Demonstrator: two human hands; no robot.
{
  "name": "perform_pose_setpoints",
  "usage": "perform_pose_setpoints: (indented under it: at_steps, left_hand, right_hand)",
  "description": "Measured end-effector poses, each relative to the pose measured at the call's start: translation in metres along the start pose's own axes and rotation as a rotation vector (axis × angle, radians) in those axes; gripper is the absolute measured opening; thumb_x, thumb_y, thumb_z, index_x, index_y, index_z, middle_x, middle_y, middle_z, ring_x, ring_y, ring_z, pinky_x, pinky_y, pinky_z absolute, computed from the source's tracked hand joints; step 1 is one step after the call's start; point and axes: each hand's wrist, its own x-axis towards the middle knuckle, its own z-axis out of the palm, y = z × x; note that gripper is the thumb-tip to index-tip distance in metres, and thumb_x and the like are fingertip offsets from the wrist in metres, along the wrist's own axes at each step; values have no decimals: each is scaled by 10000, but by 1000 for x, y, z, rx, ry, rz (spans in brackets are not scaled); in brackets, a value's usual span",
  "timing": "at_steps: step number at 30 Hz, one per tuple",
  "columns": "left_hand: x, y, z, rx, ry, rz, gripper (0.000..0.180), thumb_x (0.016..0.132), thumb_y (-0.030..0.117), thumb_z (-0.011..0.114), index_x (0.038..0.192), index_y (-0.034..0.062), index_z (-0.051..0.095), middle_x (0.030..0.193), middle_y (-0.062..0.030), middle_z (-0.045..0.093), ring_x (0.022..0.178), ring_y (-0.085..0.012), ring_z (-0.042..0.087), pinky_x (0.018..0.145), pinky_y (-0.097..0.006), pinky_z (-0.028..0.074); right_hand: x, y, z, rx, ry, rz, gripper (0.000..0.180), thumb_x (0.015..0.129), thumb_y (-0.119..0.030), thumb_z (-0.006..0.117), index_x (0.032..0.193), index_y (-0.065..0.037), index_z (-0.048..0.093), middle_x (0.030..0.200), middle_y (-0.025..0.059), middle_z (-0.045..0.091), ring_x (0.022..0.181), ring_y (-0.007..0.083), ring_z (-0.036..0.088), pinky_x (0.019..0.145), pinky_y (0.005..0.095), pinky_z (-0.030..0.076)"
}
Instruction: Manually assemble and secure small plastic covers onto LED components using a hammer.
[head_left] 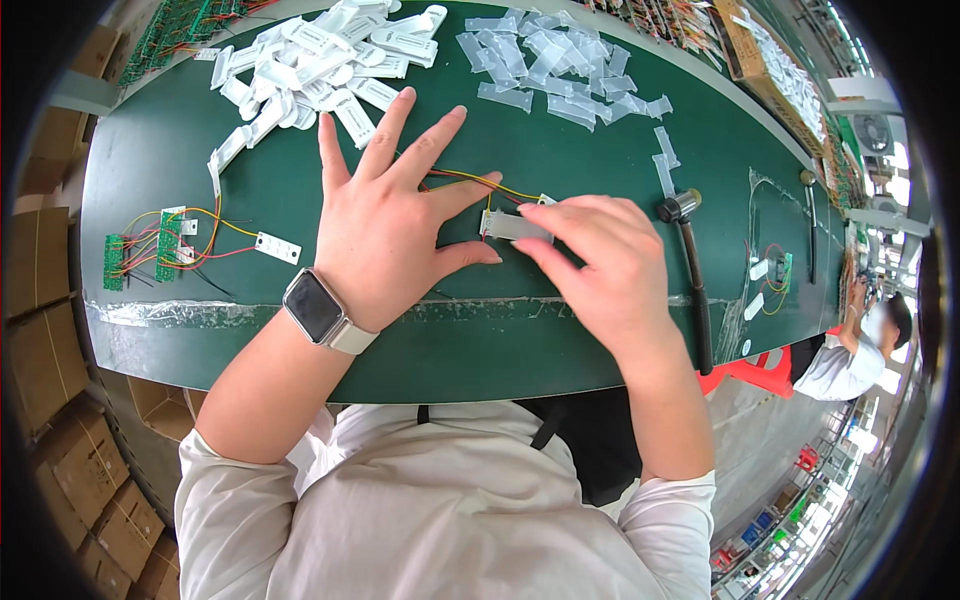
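Note:
A small flat translucent plastic piece (507, 224) lies in front of me, over what looks like a white part with yellow and red wires (508, 189). My right hand (612, 262) pinches its right end between thumb and forefinger. To the left, my left hand (385, 212) is spread flat on the green tabletop, thumb and forefinger apart on either side of the wires. Nothing shows in that hand. Beyond it lies a heap of white plastic casings (320, 60). Several loose translucent plastic pieces (550, 60) are piled at the far middle.
A hammer (690, 270) lies right of my right hand. Wired green circuit boards (168, 245) are at the left, and another wired board (787, 272) at the right. A cardboard box of white parts (775, 75) stands far right. Another person (860, 350) sits beyond the table's right end.

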Motion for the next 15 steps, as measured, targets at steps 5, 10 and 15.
perform_pose_setpoints:
  at_steps: [5,10,15]
  left_hand:
    - [0,-1,1,7,7,7,636,678,586,912,1270,374,821,1701,-1,475,1640,-360,285,1232,-822,148]
    - [1,-1,0,0,10,10,629,683,593,907,1266,373,823,1703,0,472,1641,-363,282,1229,-825,156]
    - [1,-1,0,0,13,13,624,682,591,908,1258,366,827,1703,1,472,1643,-365,279,1229,-826,159]
  right_hand:
    - [-4,-1,12,-40,22,-6,267,792,-165,909,1031,-101,808,934,32,800,933,232,762,851,395,567]
    - [-4,3,13,-68,32,-15,262,786,-171,909,1021,-107,810,941,25,803,935,224,761,838,386,567]
    - [-3,-1,14,-124,36,-34,241,781,-171,901,1001,-122,816,939,6,799,943,197,750,819,368,562]
